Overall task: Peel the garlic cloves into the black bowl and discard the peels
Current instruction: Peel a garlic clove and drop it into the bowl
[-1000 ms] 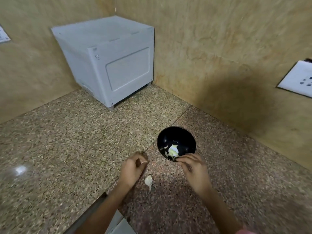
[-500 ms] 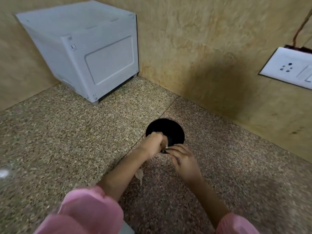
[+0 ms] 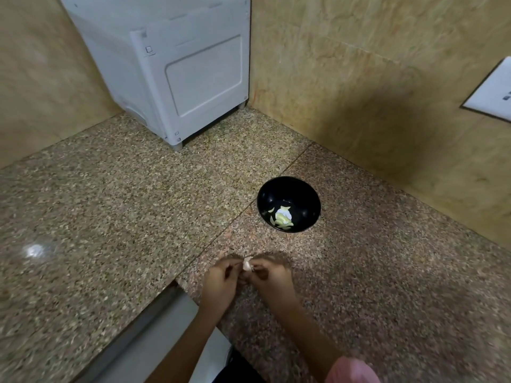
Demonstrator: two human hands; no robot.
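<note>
A speckled granite bench (image 3: pixel 116 222) fills the corner between tan stone walls (image 3: pixel 359 78). At the back stands a white box-shaped appliance (image 3: pixel 177 67) on short feet. Right of centre, the black bowl (image 3: pixel 304 194) sits upright on the bench, holding a small heap of pale peeled garlic pieces (image 3: pixel 282 218) on its near-left inner side. Nearer the camera and apart from the bowl, the left hand (image 3: pixel 219 283) and right hand (image 3: pixel 272 279) meet, fingertips of both pinched on one garlic clove (image 3: pixel 247 264) held between them above the bench.
</note>
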